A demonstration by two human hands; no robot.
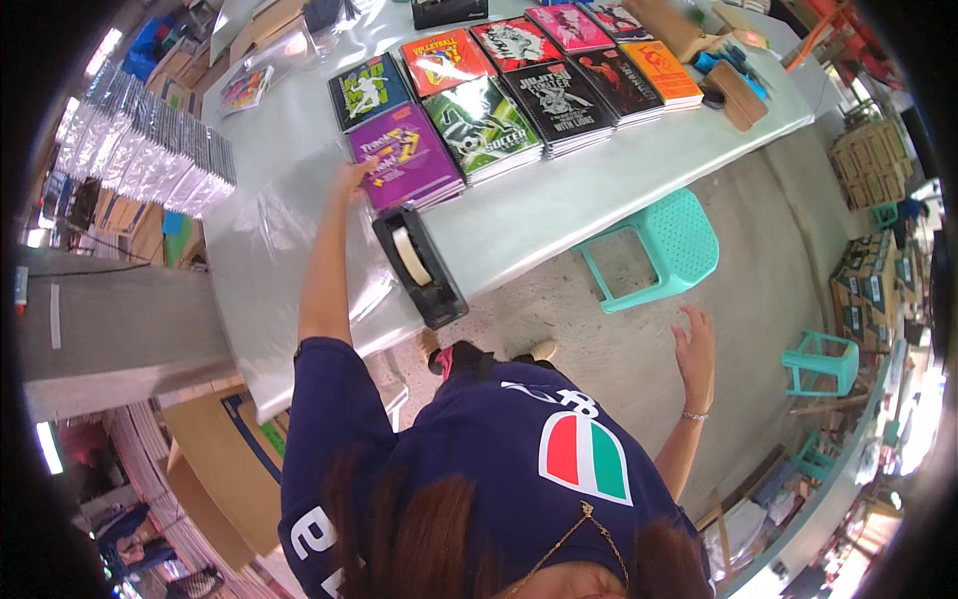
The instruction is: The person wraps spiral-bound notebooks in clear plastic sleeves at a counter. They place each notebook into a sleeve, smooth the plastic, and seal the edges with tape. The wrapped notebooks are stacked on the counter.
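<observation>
My left hand (pixel 354 180) is at the left edge of a purple notebook (pixel 407 158), its fingers closed on that edge. The notebook tops a short stack in the near row on the table. Just below it, a black tape dispenser (pixel 419 270) with a roll of pale tape stands at the table's near edge. Out to the right, my right hand (pixel 696 349) hangs above the floor, fingers apart, holding nothing. To the right of the purple stack lie a green soccer notebook (pixel 481 128) and a black notebook (pixel 557 105); a dark blue one (pixel 369 92) lies behind it.
More stacks include an orange-red notebook (pixel 446 62) and an orange one (pixel 659 75). Tall piles of plastic-wrapped notebooks (pixel 150 140) stand at the left. A turquoise stool (pixel 669 240) is beside the table (pixel 519 225). Cardboard boxes (pixel 866 290) are stacked at the far right.
</observation>
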